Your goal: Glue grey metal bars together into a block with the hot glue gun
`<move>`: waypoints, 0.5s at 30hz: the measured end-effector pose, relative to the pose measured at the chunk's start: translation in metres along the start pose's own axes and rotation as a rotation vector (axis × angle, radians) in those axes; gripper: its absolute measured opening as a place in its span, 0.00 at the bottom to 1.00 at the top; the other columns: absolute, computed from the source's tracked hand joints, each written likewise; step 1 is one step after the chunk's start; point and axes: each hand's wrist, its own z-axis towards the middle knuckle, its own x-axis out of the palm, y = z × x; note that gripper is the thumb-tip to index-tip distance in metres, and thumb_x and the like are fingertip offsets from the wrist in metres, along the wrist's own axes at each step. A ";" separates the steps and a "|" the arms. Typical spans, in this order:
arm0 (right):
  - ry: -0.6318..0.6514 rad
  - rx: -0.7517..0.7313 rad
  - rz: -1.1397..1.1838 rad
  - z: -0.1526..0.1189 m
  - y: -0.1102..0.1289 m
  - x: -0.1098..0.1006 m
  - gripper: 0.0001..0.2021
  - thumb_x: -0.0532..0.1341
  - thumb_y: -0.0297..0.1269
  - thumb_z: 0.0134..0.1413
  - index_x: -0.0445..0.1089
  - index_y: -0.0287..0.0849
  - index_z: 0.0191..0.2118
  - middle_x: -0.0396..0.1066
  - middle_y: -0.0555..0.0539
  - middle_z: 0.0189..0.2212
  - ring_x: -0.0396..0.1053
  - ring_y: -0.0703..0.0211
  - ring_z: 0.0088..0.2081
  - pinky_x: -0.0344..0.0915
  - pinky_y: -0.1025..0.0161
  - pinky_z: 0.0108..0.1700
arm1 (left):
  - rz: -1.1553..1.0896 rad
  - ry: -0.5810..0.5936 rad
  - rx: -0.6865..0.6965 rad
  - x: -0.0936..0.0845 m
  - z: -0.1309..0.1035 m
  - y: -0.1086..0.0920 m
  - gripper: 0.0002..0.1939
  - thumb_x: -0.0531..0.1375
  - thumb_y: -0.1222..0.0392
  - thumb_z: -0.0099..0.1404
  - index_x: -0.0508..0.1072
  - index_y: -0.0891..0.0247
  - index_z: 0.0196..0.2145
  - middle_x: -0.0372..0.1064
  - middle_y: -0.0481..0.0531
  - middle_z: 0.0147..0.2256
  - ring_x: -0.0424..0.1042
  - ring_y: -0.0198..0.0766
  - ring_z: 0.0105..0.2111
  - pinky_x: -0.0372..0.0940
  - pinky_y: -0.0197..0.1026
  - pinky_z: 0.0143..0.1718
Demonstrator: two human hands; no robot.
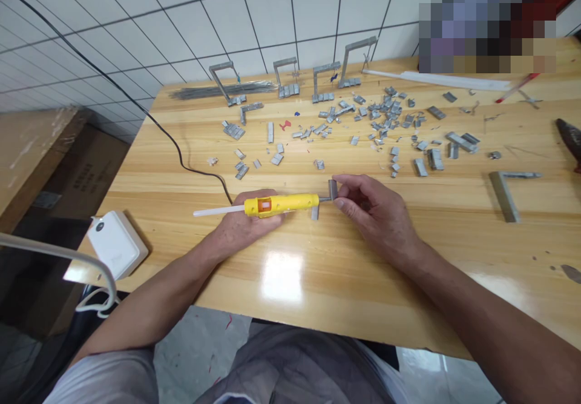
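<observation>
My left hand (247, 225) is closed around a yellow glue gun (295, 202), its fingers mostly hidden beneath the body. A white glue stick (218, 210) sticks out of the gun's rear end, toward the left. The nozzle points right and meets a small grey strip piece (333, 189), or nearly so; I cannot tell if they touch. Between thumb and forefinger, my right hand (376, 210) pinches that piece upright. Just below the nozzle, another small grey piece (315, 212) shows.
Several grey frames (351, 65) stand along the tiled wall. Loose grey bits (385, 113) are scattered across the table's middle. An L-shaped grey piece (506, 198) lies at right. A black cable (181, 162) runs to the gun; a white box (118, 243) sits at left.
</observation>
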 end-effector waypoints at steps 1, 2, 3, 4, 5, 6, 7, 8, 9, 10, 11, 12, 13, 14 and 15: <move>-0.001 0.003 0.003 0.000 0.000 0.000 0.13 0.64 0.33 0.65 0.75 0.47 0.54 0.77 0.50 0.34 0.73 0.60 0.33 0.73 0.60 0.38 | -0.001 0.001 0.000 0.000 0.000 0.000 0.08 0.64 0.58 0.57 0.68 0.60 0.24 0.70 0.46 0.25 0.70 0.37 0.28 0.63 0.36 0.29; -0.001 0.005 0.010 0.000 0.000 0.000 0.13 0.64 0.33 0.65 0.75 0.46 0.54 0.77 0.50 0.34 0.73 0.60 0.33 0.73 0.60 0.39 | -0.002 0.003 0.002 0.000 0.000 0.000 0.08 0.64 0.58 0.57 0.69 0.60 0.25 0.70 0.46 0.25 0.69 0.36 0.28 0.62 0.36 0.29; -0.001 0.009 0.018 0.000 0.000 0.000 0.14 0.64 0.33 0.65 0.75 0.46 0.54 0.77 0.50 0.34 0.73 0.60 0.33 0.72 0.60 0.39 | -0.001 0.005 0.004 -0.001 0.000 0.001 0.07 0.64 0.58 0.57 0.69 0.60 0.25 0.69 0.46 0.25 0.68 0.36 0.27 0.62 0.36 0.28; -0.002 0.014 0.030 0.000 0.000 0.000 0.14 0.65 0.33 0.65 0.76 0.46 0.54 0.77 0.50 0.34 0.73 0.60 0.33 0.72 0.60 0.39 | 0.000 0.007 0.006 -0.001 0.000 0.002 0.07 0.64 0.58 0.57 0.70 0.60 0.26 0.68 0.46 0.24 0.67 0.35 0.26 0.61 0.36 0.28; -0.005 0.023 0.047 0.000 0.000 0.000 0.14 0.65 0.33 0.64 0.76 0.47 0.54 0.77 0.50 0.34 0.73 0.60 0.33 0.72 0.60 0.38 | 0.002 0.010 0.009 -0.001 0.000 0.004 0.07 0.64 0.58 0.57 0.69 0.60 0.26 0.67 0.45 0.24 0.65 0.34 0.25 0.60 0.36 0.27; -0.010 0.035 0.071 0.000 0.000 0.000 0.14 0.65 0.33 0.64 0.76 0.47 0.54 0.76 0.50 0.34 0.73 0.61 0.33 0.71 0.61 0.38 | 0.005 0.010 0.012 -0.002 0.000 0.006 0.08 0.64 0.59 0.58 0.69 0.61 0.25 0.65 0.44 0.23 0.62 0.33 0.23 0.58 0.35 0.25; -0.017 0.049 0.101 0.000 0.000 0.000 0.14 0.65 0.34 0.64 0.76 0.47 0.55 0.76 0.50 0.34 0.73 0.61 0.33 0.71 0.61 0.37 | 0.009 0.007 0.016 -0.001 -0.001 0.009 0.08 0.65 0.59 0.58 0.69 0.61 0.25 0.63 0.44 0.22 0.60 0.32 0.23 0.56 0.35 0.24; -0.024 0.066 0.134 0.000 0.000 0.000 0.14 0.65 0.35 0.65 0.76 0.48 0.55 0.76 0.51 0.34 0.73 0.61 0.33 0.71 0.62 0.37 | 0.012 0.001 0.020 0.000 -0.002 0.011 0.08 0.65 0.60 0.58 0.69 0.61 0.25 0.62 0.43 0.22 0.59 0.31 0.22 0.55 0.35 0.24; -0.029 0.083 0.166 0.000 0.000 0.000 0.14 0.65 0.36 0.65 0.76 0.48 0.55 0.75 0.51 0.34 0.72 0.61 0.33 0.70 0.62 0.36 | 0.020 -0.012 0.025 0.001 -0.002 0.014 0.09 0.65 0.60 0.58 0.69 0.61 0.25 0.62 0.43 0.22 0.59 0.31 0.22 0.55 0.35 0.23; -0.035 0.097 0.193 0.000 0.000 0.000 0.14 0.66 0.37 0.65 0.76 0.49 0.54 0.75 0.51 0.34 0.72 0.61 0.33 0.70 0.62 0.35 | 0.031 -0.037 0.030 0.002 -0.002 0.016 0.09 0.66 0.60 0.59 0.69 0.61 0.25 0.62 0.44 0.22 0.60 0.31 0.23 0.56 0.35 0.24; -0.040 0.110 0.209 0.000 0.000 -0.001 0.14 0.66 0.38 0.65 0.76 0.49 0.54 0.75 0.51 0.34 0.72 0.61 0.33 0.69 0.62 0.35 | 0.042 -0.081 0.034 0.003 -0.001 0.018 0.10 0.66 0.59 0.59 0.69 0.61 0.25 0.63 0.44 0.22 0.61 0.32 0.23 0.58 0.35 0.24; -0.043 0.120 0.215 0.000 0.000 -0.001 0.13 0.66 0.38 0.64 0.77 0.50 0.54 0.74 0.51 0.34 0.72 0.61 0.33 0.69 0.62 0.35 | 0.046 -0.148 0.036 0.003 0.000 0.019 0.11 0.67 0.57 0.60 0.69 0.61 0.26 0.64 0.45 0.23 0.63 0.33 0.24 0.60 0.36 0.25; -0.046 0.125 0.211 0.000 0.000 -0.001 0.13 0.66 0.38 0.64 0.77 0.50 0.54 0.74 0.51 0.34 0.72 0.61 0.33 0.69 0.62 0.35 | 0.045 -0.237 0.036 0.001 0.003 0.021 0.12 0.68 0.54 0.60 0.70 0.61 0.27 0.66 0.45 0.24 0.65 0.34 0.25 0.62 0.36 0.26; -0.050 0.126 0.199 0.000 -0.001 -0.002 0.13 0.66 0.37 0.64 0.77 0.50 0.54 0.74 0.51 0.34 0.71 0.61 0.33 0.69 0.62 0.34 | 0.037 -0.334 0.032 -0.003 0.007 0.022 0.13 0.69 0.52 0.60 0.71 0.60 0.28 0.68 0.46 0.25 0.66 0.35 0.25 0.64 0.37 0.27; -0.052 0.122 0.183 -0.001 -0.001 -0.002 0.13 0.66 0.37 0.64 0.77 0.50 0.54 0.74 0.51 0.34 0.71 0.61 0.33 0.69 0.62 0.34 | 0.020 -0.446 0.025 -0.010 0.011 0.024 0.14 0.69 0.49 0.60 0.73 0.60 0.31 0.70 0.47 0.27 0.68 0.36 0.27 0.65 0.38 0.28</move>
